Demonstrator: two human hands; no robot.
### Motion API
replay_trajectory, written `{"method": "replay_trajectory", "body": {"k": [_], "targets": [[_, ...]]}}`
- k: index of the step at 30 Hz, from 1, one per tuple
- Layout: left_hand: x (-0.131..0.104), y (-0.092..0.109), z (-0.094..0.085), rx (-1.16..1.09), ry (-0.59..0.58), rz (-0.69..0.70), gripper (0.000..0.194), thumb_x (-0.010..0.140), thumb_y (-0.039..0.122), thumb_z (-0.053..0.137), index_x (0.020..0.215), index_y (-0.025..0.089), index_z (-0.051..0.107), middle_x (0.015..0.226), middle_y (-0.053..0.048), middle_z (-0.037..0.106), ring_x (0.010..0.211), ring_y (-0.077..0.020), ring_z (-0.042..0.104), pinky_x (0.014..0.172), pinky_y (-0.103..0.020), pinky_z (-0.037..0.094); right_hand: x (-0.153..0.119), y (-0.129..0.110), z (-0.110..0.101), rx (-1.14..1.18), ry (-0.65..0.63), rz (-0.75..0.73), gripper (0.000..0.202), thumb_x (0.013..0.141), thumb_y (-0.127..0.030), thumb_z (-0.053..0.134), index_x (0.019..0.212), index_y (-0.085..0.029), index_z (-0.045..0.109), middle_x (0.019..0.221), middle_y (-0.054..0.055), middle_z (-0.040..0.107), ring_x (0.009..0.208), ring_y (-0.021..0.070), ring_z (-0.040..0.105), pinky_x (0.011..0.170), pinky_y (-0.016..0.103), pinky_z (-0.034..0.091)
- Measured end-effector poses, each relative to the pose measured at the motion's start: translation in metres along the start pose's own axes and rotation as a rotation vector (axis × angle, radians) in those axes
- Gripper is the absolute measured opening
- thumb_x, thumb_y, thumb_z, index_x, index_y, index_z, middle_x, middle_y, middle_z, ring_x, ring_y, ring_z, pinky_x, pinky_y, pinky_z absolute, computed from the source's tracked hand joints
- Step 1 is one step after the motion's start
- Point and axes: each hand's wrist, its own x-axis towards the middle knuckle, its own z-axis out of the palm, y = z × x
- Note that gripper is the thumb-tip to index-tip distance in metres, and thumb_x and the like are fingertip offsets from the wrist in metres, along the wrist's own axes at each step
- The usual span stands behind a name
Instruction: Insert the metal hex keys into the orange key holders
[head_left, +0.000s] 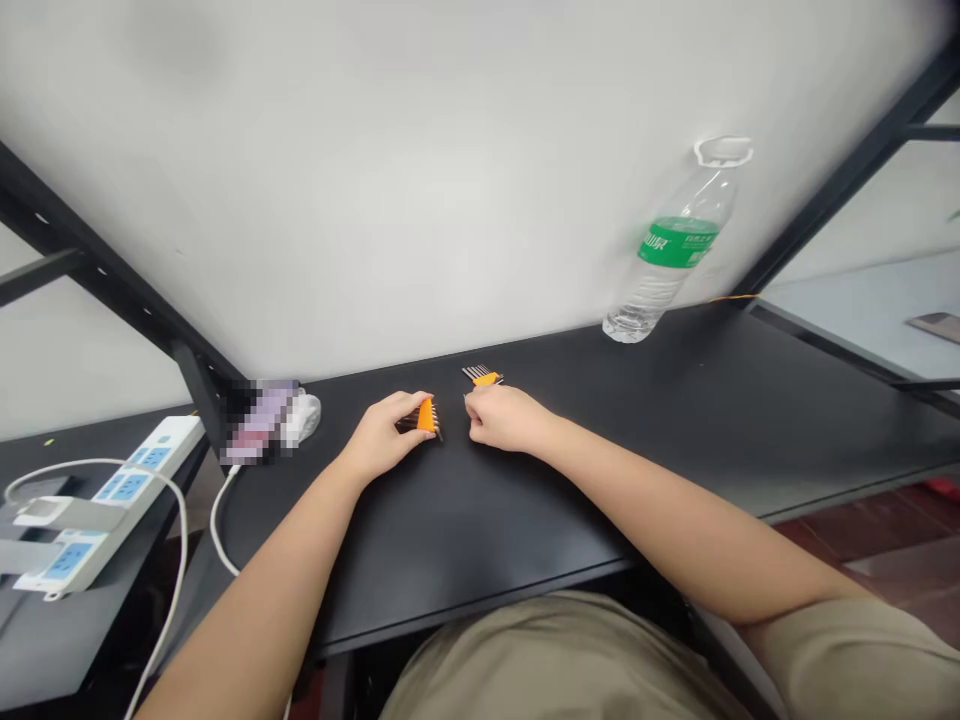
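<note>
My left hand (384, 440) grips an orange holder (426, 415) between thumb and fingers, above the black desk. Several thin metal rods, which look like hex keys, stick out of its right side. My right hand (506, 417) is closed, with its fingers curled in. A tiny tip shows at its fingertips, but what they pinch is hidden. Just behind this hand lies a second orange holder (487, 379) with several metal rods pointing up and left. Part of it is covered by the hand, and I cannot tell whether they touch.
A clear bottle with a green label (679, 243) stands by the wall at the back right. On the left are a blurred phone-like object (262, 420), a crumpled white item (302, 418), a white power strip (127, 490) and a white cable (182, 520). Black metal frames flank the desk (480, 540).
</note>
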Motion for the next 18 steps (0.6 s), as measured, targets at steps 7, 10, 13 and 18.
{"method": "replay_trajectory", "body": {"k": [7, 10, 13, 18], "targets": [[0.001, 0.005, -0.002, -0.071, -0.067, 0.011, 0.055, 0.083, 0.041, 0.079, 0.135, 0.029, 0.066, 0.123, -0.006, 0.068, 0.109, -0.0235, 0.067, 0.1, -0.039, 0.057, -0.005, -0.003, -0.016, 0.861, -0.163, 0.03, 0.011, 0.075, -0.014, 0.061, 0.083, -0.021, 0.058, 0.07, -0.002, 0.068, 0.064, 0.0159, 0.068, 0.062, 0.027, 0.053], [0.002, 0.005, -0.001, -0.116, -0.081, 0.018, 0.055, 0.084, 0.039, 0.079, 0.136, 0.029, 0.066, 0.128, -0.007, 0.067, 0.113, -0.0242, 0.066, 0.102, -0.04, 0.056, -0.005, -0.004, -0.017, 1.096, -0.226, 0.061, 0.013, 0.073, -0.012, 0.06, 0.082, -0.02, 0.057, 0.066, -0.002, 0.068, 0.058, 0.0159, 0.068, 0.061, 0.028, 0.056], [0.002, 0.004, 0.0, -0.139, -0.096, 0.024, 0.055, 0.084, 0.038, 0.078, 0.137, 0.027, 0.065, 0.129, -0.008, 0.066, 0.114, -0.0248, 0.066, 0.102, -0.041, 0.056, -0.005, -0.005, -0.017, 1.205, -0.246, 0.048, 0.012, 0.072, -0.011, 0.061, 0.08, -0.019, 0.058, 0.066, -0.002, 0.068, 0.054, 0.0151, 0.066, 0.059, 0.028, 0.055], [0.002, 0.007, 0.0, -0.14, -0.123, 0.043, 0.055, 0.084, 0.036, 0.079, 0.137, 0.028, 0.065, 0.131, -0.008, 0.066, 0.116, -0.025, 0.065, 0.103, -0.04, 0.055, -0.003, -0.005, -0.014, 1.275, -0.301, 0.03, 0.011, 0.073, -0.011, 0.062, 0.08, -0.019, 0.058, 0.066, -0.001, 0.068, 0.054, 0.0143, 0.066, 0.057, 0.026, 0.055]]}}
